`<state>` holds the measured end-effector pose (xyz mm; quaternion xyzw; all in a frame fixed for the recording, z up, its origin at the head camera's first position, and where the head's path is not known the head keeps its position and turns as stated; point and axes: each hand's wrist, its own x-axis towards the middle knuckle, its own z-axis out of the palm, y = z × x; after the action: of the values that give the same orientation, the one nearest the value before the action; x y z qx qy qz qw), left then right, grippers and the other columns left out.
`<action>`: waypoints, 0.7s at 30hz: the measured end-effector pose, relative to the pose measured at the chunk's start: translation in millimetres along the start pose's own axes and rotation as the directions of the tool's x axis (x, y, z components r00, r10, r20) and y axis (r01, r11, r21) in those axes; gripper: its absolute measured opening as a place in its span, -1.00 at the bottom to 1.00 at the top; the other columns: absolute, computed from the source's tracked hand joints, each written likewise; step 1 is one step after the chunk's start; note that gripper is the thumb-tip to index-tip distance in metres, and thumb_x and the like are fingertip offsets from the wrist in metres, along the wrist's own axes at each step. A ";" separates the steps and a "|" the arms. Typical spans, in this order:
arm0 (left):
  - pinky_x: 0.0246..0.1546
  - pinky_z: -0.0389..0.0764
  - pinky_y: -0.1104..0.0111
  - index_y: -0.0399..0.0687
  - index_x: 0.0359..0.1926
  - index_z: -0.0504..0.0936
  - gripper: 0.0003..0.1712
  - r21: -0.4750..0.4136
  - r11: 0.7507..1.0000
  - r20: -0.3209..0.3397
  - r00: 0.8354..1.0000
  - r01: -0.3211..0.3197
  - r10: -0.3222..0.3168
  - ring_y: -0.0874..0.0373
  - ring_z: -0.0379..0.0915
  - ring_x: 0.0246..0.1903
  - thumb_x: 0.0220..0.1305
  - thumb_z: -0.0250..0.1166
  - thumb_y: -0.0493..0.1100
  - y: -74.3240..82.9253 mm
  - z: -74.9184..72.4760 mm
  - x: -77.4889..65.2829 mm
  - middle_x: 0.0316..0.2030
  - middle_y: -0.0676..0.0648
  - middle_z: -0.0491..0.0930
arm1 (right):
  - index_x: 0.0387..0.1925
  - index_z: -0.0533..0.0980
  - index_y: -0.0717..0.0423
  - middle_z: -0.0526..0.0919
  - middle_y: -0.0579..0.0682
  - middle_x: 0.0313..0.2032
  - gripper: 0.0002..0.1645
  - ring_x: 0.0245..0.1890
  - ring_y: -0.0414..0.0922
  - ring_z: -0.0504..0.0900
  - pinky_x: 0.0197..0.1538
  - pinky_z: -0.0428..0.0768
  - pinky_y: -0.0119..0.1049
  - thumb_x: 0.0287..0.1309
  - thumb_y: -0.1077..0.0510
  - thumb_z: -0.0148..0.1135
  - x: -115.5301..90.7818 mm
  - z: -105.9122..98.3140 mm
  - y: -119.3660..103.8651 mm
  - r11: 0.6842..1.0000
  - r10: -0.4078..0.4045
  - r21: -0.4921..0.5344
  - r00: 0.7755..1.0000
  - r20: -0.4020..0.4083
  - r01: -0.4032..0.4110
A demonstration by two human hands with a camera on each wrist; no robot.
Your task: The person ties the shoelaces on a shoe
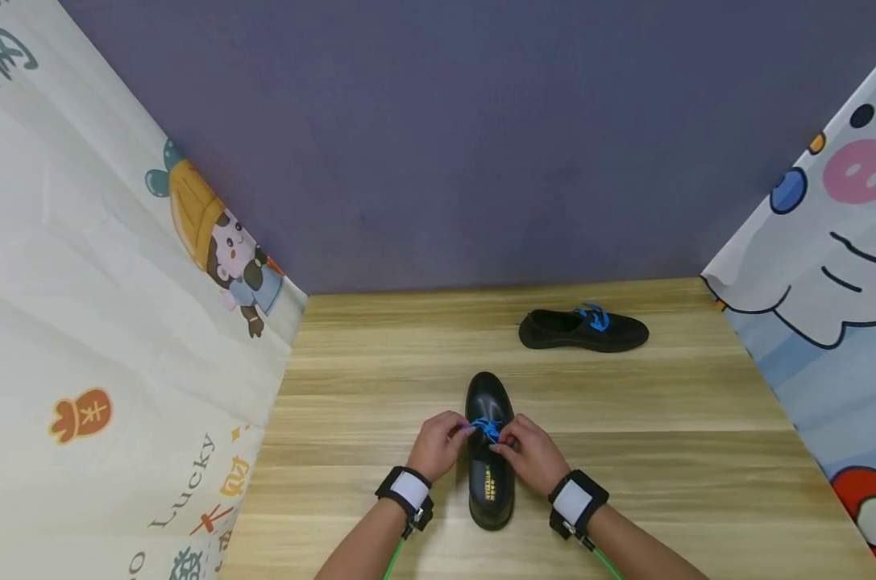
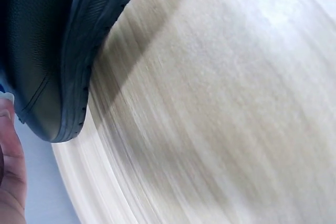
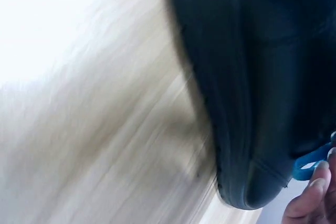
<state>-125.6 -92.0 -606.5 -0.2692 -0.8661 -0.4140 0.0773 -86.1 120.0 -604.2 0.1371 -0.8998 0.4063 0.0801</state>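
A black leather shoe (image 1: 489, 475) stands on the wooden tabletop with its toe pointing away from me. Across its throat lies a bright blue shoelace (image 1: 487, 428), gathered at the middle. On the left side, my left hand (image 1: 438, 445) pinches a part of the lace between thumb and fingertips. Opposite it, my right hand (image 1: 532, 453) pinches the lace close to the knot. In the right wrist view a blue loop of lace (image 3: 311, 162) shows at the fingertips. The left wrist view has the shoe's side and sole (image 2: 79, 61), with the left fingers (image 2: 11, 145) at the edge.
Farther back to the right, a second black shoe (image 1: 584, 331) with a blue lace lies with its toe to the right. A dark grey-blue panel (image 1: 438, 145) rises behind the tabletop (image 1: 365, 354). Printed white cloths hang at the left (image 1: 118, 282) and right (image 1: 807, 322).
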 end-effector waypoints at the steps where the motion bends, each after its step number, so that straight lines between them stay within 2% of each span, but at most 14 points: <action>1: -0.35 0.58 0.47 -0.11 -0.30 0.68 -0.94 -0.006 1.000 -0.004 1.000 0.014 -0.014 0.28 0.55 -0.39 0.32 0.37 -0.22 0.5 -0.1 0.1 -0.37 0.02 0.67 | -0.44 0.54 -0.03 0.44 -0.23 -0.40 -0.76 -0.41 -0.33 0.45 -0.34 0.49 -0.41 0.05 0.23 0.52 0.0 0.0 -0.3 1.000 0.005 0.012 1.000 0.003 -0.005; 6: -0.36 0.57 0.46 -0.09 -0.28 0.71 -0.95 -0.064 0.993 -0.001 0.995 0.104 -0.104 0.31 0.51 -0.41 0.31 0.37 -0.21 3.4 0.4 0.9 -0.36 0.02 0.69 | -0.44 0.53 -0.02 0.40 -0.24 -0.41 -0.76 -0.41 -0.35 0.43 -0.36 0.48 -0.42 0.12 0.30 0.44 -4.2 -0.9 3.4 0.999 0.018 0.043 0.999 0.051 -0.020; 10: -0.32 0.59 0.42 -0.11 -0.24 0.73 -0.96 -0.110 0.984 0.015 0.990 0.138 -0.138 0.27 0.55 -0.38 0.29 0.38 -0.27 5.1 -0.1 2.5 -0.32 -0.01 0.71 | -0.46 0.51 -0.05 0.36 -0.26 -0.43 -0.74 -0.44 -0.38 0.38 -0.40 0.43 -0.44 0.14 0.30 0.42 -9.3 -3.7 9.7 0.998 -0.012 0.061 0.997 0.072 0.008; 14: -0.27 0.62 0.40 -0.15 -0.21 0.72 -0.90 -0.120 0.985 0.043 0.992 0.127 -0.122 0.20 0.60 -0.33 0.26 0.36 -0.36 5.5 -2.4 3.8 -0.29 -0.05 0.70 | -0.47 0.49 -0.06 0.36 -0.28 -0.45 -0.72 -0.46 -0.39 0.38 -0.41 0.43 -0.45 0.12 0.32 0.42 -13.0 -6.5 13.1 0.996 -0.033 0.086 0.996 0.080 0.026; 21: -0.32 0.57 0.48 -0.14 -0.21 0.72 -0.84 -0.019 0.999 0.083 0.996 0.044 -0.043 0.30 0.48 -0.37 0.18 0.33 -0.38 5.0 -3.4 5.3 -0.34 0.02 0.59 | -0.48 0.48 -0.06 0.37 -0.29 -0.45 -0.69 -0.46 -0.40 0.39 -0.41 0.45 -0.45 0.05 0.36 0.42 -17.1 -11.8 17.4 0.995 -0.050 0.090 0.996 0.080 0.042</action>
<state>-127.7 -89.9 -599.1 -0.2680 -0.8699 -0.4130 0.0294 -74.9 143.0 -613.2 0.1777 -0.8801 0.4377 0.0464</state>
